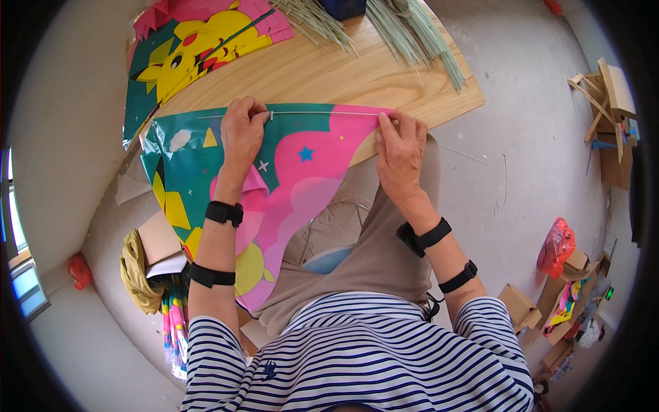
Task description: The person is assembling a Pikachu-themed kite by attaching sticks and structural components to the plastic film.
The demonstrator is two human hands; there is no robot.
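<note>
A green and pink printed plastic sheet [307, 178], with stars, clouds and yellow shapes, lies along the table's near edge and hangs down over my lap. Across its top edge runs a thin pale rod [317, 112], with a small white fitting [271, 115] on it. My left hand [241, 137] is closed with thumb and fingers pinched at the rod, just left of that fitting. At the sheet's pointed right corner, my right hand [403, 152] pinches the rod's end together with the pink edge. The exact grip under the fingertips is hidden.
On the wooden table [274, 75] lie more printed sheets [199, 55] at the far left. Bundles of thin pale sticks [419, 34] and a dark blue container [342, 8] sit at the back. Cardboard boxes [519, 307] and a red plastic bag [556, 246] stand right on the floor.
</note>
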